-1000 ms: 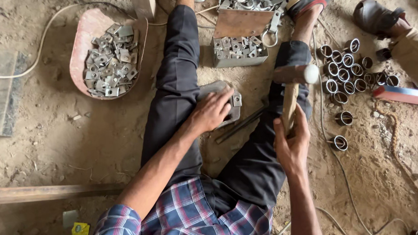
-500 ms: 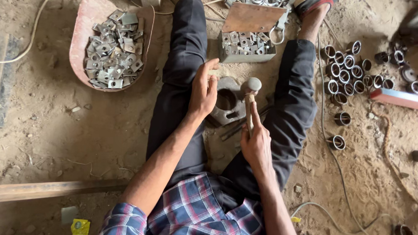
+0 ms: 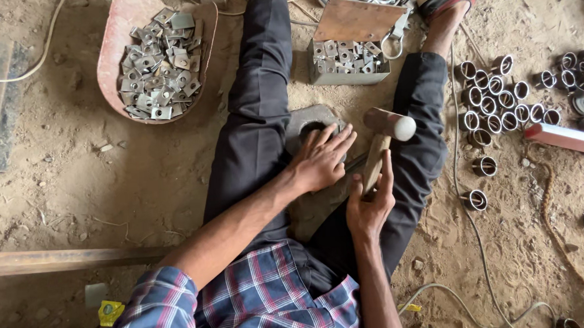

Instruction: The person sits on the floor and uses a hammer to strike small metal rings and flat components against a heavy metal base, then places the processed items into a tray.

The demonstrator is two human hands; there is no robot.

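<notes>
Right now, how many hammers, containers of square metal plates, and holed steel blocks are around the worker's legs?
Hammer: 1
Containers of square plates: 2 (red pan, grey metal box)
Steel block with a hole: 1
Total: 4

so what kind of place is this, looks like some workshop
Probably a small metalworking workshop with a dirt floor. The right hand holds a hammer over a metal block, a red pan holds square metal plates, and short metal rings lie on the ground.
</notes>
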